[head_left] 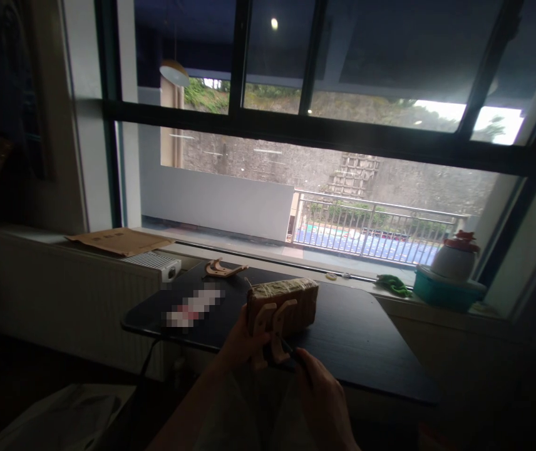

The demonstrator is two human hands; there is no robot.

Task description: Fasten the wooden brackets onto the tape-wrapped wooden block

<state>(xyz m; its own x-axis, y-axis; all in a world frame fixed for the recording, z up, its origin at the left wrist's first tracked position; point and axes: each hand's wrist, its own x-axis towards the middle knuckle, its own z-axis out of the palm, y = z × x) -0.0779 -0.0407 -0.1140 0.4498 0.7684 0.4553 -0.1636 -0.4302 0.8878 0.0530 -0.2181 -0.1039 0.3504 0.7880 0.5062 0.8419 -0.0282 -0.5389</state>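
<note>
My left hand grips a pair of light wooden pieces held upright at the near edge of the dark table. My right hand is closed just to their right, pinching a thin dark tool against the wooden pieces. Right behind them a brown box wrapped in clear film lies on the table. Another curved wooden part lies at the table's far left corner.
A window sill runs behind the table with a white device, brown cardboard, a green object and a teal container with a white pot on top. A blurred patch lies on the table's left. A large window fills the wall.
</note>
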